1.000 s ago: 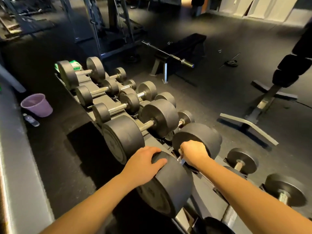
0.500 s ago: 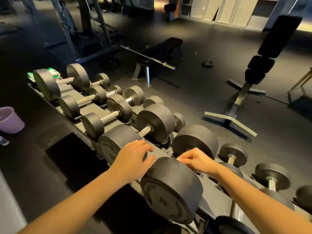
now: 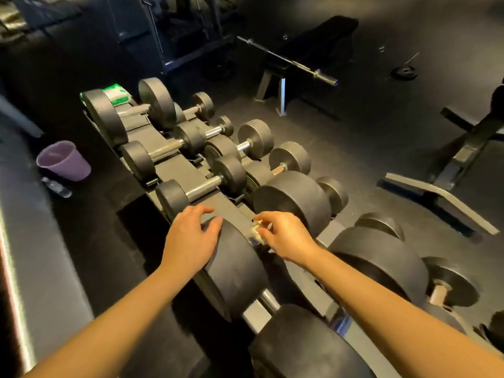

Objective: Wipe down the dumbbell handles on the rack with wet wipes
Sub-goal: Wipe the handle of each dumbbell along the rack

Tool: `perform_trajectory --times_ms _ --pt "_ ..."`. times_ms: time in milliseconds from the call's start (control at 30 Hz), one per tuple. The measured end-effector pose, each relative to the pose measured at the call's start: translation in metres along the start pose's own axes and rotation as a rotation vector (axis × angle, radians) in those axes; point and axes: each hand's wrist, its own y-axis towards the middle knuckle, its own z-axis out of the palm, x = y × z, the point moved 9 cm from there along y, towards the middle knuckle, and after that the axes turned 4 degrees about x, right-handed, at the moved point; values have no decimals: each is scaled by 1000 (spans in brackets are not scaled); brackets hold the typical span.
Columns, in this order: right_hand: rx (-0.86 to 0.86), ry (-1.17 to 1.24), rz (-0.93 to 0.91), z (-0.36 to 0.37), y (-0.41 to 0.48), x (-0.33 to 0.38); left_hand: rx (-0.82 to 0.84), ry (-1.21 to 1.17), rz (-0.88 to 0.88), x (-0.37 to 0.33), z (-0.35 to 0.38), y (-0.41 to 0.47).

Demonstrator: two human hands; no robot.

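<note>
Dim gym floor, with a rack (image 3: 174, 170) running from 11 to 5 o'clock. I see my left hand (image 3: 191, 241) resting on the near head of a dumbbell (image 3: 237, 268) at centre, fingers loosely spread. At its 3 o'clock, my right hand (image 3: 286, 236) pinches a crumpled wipe (image 3: 256, 231) between the heads. A green wipe pack (image 3: 117, 95) sits at 11 o'clock.

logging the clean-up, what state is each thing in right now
left hand, rests on the head of the near dumbbell
right hand, pinches a crumpled wet wipe
wipes pack, lying at the far end of the rack
purple bucket, upright
water bottle, lying on its side
</note>
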Motion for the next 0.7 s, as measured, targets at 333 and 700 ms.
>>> perform_trajectory --times_ms 333,700 --pt "135 -380 -404 44 18 30 15 -84 -142 16 9 4" --pt "192 128 -221 49 22 15 38 -63 -170 11 10 4"
